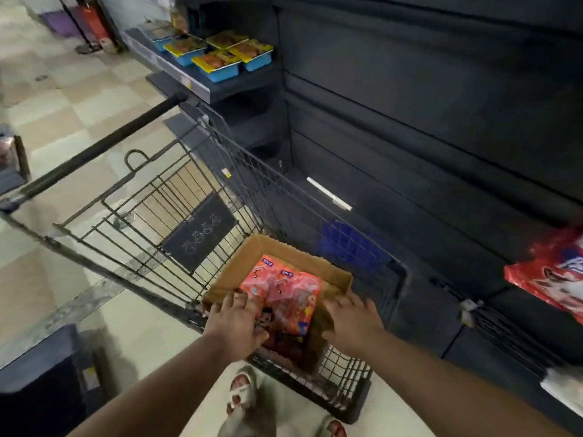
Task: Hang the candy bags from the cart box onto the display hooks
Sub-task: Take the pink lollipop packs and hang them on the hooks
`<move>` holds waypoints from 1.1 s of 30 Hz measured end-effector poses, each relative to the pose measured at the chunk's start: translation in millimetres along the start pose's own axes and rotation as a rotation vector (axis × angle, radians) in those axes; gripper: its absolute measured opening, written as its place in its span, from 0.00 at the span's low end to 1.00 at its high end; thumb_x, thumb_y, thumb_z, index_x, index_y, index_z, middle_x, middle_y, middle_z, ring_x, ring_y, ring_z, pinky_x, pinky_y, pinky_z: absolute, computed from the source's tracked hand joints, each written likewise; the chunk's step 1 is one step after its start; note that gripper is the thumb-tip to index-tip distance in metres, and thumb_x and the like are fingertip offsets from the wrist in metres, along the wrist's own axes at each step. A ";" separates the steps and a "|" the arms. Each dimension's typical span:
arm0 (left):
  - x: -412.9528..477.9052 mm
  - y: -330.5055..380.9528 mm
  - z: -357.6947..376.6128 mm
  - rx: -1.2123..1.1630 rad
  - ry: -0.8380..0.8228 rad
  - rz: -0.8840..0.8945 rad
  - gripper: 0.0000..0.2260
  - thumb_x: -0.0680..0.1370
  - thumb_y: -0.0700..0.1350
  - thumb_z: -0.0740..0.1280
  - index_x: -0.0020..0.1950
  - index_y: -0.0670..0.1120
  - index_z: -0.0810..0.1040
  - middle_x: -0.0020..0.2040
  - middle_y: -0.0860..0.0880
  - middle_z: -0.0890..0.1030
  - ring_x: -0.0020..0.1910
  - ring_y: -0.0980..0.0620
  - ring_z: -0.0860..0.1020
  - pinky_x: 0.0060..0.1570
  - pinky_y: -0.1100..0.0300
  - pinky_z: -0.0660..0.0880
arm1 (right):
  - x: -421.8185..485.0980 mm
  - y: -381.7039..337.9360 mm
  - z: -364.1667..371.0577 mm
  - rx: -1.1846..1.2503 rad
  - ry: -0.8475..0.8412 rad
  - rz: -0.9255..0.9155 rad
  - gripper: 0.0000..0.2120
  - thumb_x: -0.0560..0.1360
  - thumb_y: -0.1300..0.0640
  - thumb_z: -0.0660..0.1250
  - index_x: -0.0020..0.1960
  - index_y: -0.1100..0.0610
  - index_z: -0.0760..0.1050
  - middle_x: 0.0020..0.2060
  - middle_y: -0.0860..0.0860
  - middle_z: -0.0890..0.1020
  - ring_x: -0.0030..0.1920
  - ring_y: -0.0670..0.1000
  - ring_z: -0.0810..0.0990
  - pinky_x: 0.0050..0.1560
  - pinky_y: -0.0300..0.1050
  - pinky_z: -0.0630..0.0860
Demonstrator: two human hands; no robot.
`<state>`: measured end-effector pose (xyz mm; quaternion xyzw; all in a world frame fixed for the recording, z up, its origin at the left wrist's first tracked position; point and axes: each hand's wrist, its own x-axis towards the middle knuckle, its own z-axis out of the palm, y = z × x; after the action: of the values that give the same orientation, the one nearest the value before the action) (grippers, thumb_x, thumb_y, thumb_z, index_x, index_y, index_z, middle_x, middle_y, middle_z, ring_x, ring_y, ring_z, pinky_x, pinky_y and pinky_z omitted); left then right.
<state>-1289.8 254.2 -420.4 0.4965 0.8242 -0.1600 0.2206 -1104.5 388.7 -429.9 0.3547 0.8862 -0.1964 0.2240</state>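
Observation:
A brown cardboard box (331, 272) sits in the near end of a wire shopping cart (239, 171). Red-orange candy bags (290, 298) lie inside the box. My left hand (236, 323) reaches into the box, its fingers spread over the near edge of the bags. My right hand (353, 320) hovers over the right side of the box with fingers relaxed, holding nothing; it is blurred. A red candy bag (549, 279) hangs at the right edge against the dark display wall (441, 105).
A shelf with blue and yellow trays (220, 55) stands beyond the cart handle (94, 152). A dark bin (41, 380) is at the lower left. Tiled floor lies to the left. My sandalled feet (243, 392) stand just behind the cart.

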 end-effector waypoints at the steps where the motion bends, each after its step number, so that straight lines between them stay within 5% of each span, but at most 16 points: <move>1: 8.8 -0.8 3.5 0.009 -0.015 0.006 0.37 0.76 0.66 0.58 0.79 0.48 0.52 0.79 0.44 0.56 0.78 0.42 0.54 0.74 0.43 0.53 | 4.8 1.0 1.7 -0.001 -0.011 0.014 0.33 0.76 0.43 0.61 0.76 0.49 0.54 0.75 0.52 0.61 0.76 0.57 0.53 0.73 0.61 0.50; 9: 88.6 -32.0 28.1 0.071 -0.199 0.144 0.39 0.76 0.63 0.60 0.80 0.50 0.44 0.79 0.43 0.53 0.78 0.40 0.52 0.73 0.42 0.55 | 46.1 -6.1 19.9 0.022 -0.111 0.148 0.27 0.77 0.45 0.59 0.73 0.51 0.59 0.72 0.54 0.65 0.73 0.58 0.60 0.72 0.58 0.54; 18: 194.0 -94.4 55.3 0.091 -0.292 0.235 0.33 0.75 0.61 0.63 0.77 0.53 0.57 0.75 0.46 0.63 0.74 0.42 0.61 0.72 0.46 0.60 | 125.9 -42.9 65.6 0.200 -0.251 0.337 0.25 0.78 0.48 0.58 0.73 0.52 0.60 0.69 0.53 0.68 0.65 0.58 0.73 0.60 0.50 0.72; 33: 296.7 -111.6 145.8 -0.237 -0.481 0.040 0.33 0.77 0.58 0.64 0.77 0.48 0.58 0.75 0.41 0.62 0.71 0.38 0.66 0.68 0.46 0.68 | 219.3 -42.1 161.3 0.743 -0.303 0.738 0.27 0.76 0.53 0.65 0.72 0.52 0.61 0.66 0.56 0.73 0.63 0.58 0.75 0.60 0.50 0.74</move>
<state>-1480.8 354.9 -694.5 0.4311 0.7511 -0.1711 0.4698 -1235.2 397.3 -672.2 0.6650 0.5317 -0.4537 0.2630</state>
